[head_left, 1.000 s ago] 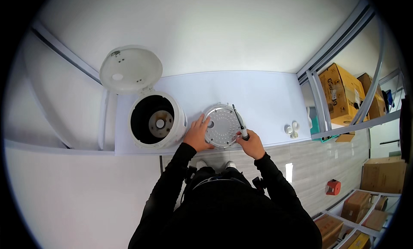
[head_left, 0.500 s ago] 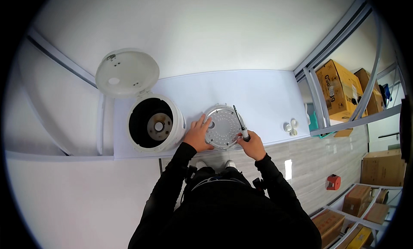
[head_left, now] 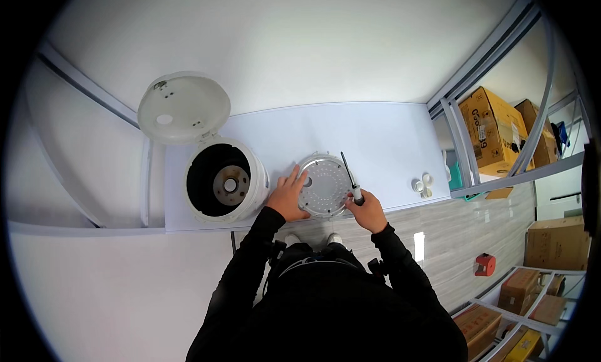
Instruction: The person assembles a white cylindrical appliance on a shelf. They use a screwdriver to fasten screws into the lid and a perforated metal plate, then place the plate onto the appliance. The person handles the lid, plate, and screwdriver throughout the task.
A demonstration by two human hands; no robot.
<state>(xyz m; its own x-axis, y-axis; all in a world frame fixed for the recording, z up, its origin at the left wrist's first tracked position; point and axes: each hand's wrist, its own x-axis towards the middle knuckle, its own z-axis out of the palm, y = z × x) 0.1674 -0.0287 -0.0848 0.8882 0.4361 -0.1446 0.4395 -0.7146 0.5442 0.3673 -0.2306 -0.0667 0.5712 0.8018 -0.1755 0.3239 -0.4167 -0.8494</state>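
Observation:
A round metal plate with many small holes [head_left: 327, 190], like a rice cooker's inner lid, lies on the white table in front of me. My left hand [head_left: 288, 196] rests against its left edge, fingers spread. In my right hand [head_left: 368, 210] is a screwdriver [head_left: 349, 171] with a grey and black handle, its dark shaft pointing up and away over the plate's right side. The thumb and fingers of that hand are at the plate's right rim. To the left stands a white rice cooker [head_left: 255, 174], its lid [head_left: 188, 105] swung up and its dark inside showing a round heating plate [head_left: 230, 185].
A few small white round parts [head_left: 423, 185] lie near the table's right end. Beyond it a metal frame [head_left: 454, 137] stands beside stacked cardboard boxes [head_left: 491, 133]. A red stool [head_left: 485, 264] is on the floor, and shelves with boxes [head_left: 519, 290] are at lower right.

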